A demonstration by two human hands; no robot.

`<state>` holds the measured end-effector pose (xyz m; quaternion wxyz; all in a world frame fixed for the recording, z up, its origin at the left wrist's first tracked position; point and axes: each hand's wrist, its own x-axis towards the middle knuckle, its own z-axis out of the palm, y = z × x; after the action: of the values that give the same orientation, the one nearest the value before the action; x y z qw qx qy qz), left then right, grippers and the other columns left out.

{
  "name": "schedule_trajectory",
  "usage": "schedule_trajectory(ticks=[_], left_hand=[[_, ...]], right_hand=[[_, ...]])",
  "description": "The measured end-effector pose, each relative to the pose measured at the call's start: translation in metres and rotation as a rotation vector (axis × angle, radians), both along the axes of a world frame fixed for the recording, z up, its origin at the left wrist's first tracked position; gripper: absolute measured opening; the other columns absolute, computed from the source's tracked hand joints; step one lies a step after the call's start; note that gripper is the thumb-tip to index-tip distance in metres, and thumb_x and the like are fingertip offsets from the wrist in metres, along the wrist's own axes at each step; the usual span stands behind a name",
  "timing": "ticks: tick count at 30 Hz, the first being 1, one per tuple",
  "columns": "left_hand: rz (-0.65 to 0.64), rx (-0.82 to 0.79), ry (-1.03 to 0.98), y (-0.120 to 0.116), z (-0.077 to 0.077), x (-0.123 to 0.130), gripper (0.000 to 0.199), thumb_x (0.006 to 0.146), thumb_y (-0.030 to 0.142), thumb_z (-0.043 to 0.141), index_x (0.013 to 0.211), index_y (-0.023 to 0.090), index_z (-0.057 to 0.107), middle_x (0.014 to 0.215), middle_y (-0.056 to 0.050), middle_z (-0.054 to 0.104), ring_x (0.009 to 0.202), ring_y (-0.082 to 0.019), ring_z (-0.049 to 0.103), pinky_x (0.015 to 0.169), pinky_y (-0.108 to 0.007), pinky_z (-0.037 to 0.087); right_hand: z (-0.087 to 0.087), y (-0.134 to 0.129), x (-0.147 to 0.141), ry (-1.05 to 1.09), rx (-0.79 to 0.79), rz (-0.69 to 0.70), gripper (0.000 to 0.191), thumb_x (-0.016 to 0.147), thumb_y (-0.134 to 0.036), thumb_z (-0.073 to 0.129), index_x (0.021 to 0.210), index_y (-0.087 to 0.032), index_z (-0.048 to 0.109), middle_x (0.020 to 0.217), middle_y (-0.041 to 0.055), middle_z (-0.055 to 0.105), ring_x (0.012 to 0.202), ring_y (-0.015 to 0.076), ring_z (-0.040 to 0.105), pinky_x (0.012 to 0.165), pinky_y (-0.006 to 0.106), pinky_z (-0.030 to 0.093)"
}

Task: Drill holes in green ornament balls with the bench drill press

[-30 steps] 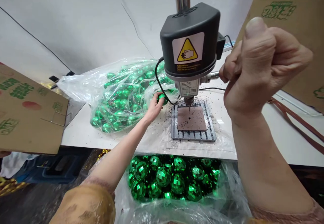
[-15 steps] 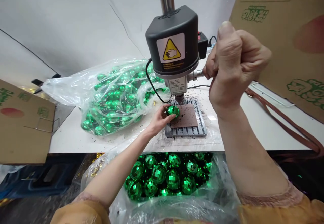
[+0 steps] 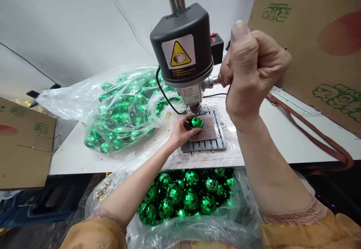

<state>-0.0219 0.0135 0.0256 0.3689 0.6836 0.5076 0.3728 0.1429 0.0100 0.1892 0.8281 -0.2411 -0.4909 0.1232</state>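
My left hand [image 3: 180,132] pinches the green mirrored ball [image 3: 197,122], thumb at its near side, directly beneath the chuck [image 3: 194,108] and over the brown pad [image 3: 208,129]; my right hand [image 3: 249,72] is curled round the metal lever [image 3: 213,80]. I judge the ball to be light, stiff and probably hollow, its glossy facets slick enough to roll and its shell apt to crack or dent under a hard squeeze. It is best held low around the sides, with the top left bare. My fingertips behind the ball are hidden, as is its underside, so I can't tell whether it rests on the pad. The bit's tip is too small to make out, and my fist covers the lever's end.
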Motion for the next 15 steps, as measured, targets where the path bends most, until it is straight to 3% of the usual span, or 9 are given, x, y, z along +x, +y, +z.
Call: schedule_trajectory(ticks=[2, 5, 8, 11, 15], left_hand=[[0.027, 0.119, 0.102, -0.002, 0.001, 0.004, 0.054, 0.067, 0.033, 0.086, 0.115, 0.018, 0.065, 0.100, -0.006, 0.065, 0.077, -0.016, 0.058, 0.065, -0.027, 0.048], [0.031, 0.224, 0.155, -0.005, 0.000, 0.010, 0.050, 0.067, 0.031, 0.086, 0.112, 0.020, 0.066, 0.109, -0.007, 0.066, 0.097, -0.022, 0.062, 0.083, -0.035, 0.052], [0.015, 0.155, 0.033, -0.008, -0.006, 0.013, 0.053, 0.072, 0.032, 0.084, 0.118, 0.019, 0.063, 0.114, -0.008, 0.068, 0.108, -0.025, 0.063, 0.098, -0.040, 0.049], [-0.015, 0.044, -0.105, -0.008, -0.013, 0.013, 0.060, 0.073, 0.036, 0.084, 0.124, 0.018, 0.060, 0.118, -0.011, 0.067, 0.109, -0.026, 0.064, 0.100, -0.041, 0.049], [-0.033, 0.019, -0.158, -0.007, -0.018, 0.012, 0.064, 0.072, 0.040, 0.084, 0.126, 0.018, 0.059, 0.121, -0.011, 0.066, 0.113, -0.027, 0.062, 0.103, -0.043, 0.048]], right_hand=[[0.000, -0.001, 0.000, -0.002, 0.011, 0.000, 0.053, 0.091, -0.050, 0.052, 0.054, -0.018, 0.029, 0.053, -0.0049, 0.024, 0.044, 0.0009, 0.034, 0.048, 0.021, 0.033], [0.001, -0.002, 0.001, 0.000, 0.030, 0.019, 0.048, 0.093, -0.034, 0.053, 0.055, -0.017, 0.030, 0.054, -0.0052, 0.023, 0.044, -0.0002, 0.033, 0.049, 0.021, 0.029], [0.001, -0.002, 0.002, -0.005, 0.030, 0.031, 0.047, 0.094, -0.030, 0.052, 0.054, -0.017, 0.030, 0.054, -0.0051, 0.022, 0.045, 0.0001, 0.033, 0.049, 0.021, 0.027], [-0.003, -0.002, 0.001, -0.010, 0.020, 0.013, 0.049, 0.094, -0.033, 0.053, 0.054, -0.018, 0.030, 0.053, -0.0053, 0.022, 0.045, 0.0012, 0.032, 0.047, 0.022, 0.027], [-0.016, -0.003, -0.001, 0.019, 0.014, -0.040, 0.052, 0.094, -0.036, 0.054, 0.054, -0.018, 0.028, 0.053, -0.0046, 0.021, 0.045, 0.0027, 0.032, 0.048, 0.024, 0.025]])
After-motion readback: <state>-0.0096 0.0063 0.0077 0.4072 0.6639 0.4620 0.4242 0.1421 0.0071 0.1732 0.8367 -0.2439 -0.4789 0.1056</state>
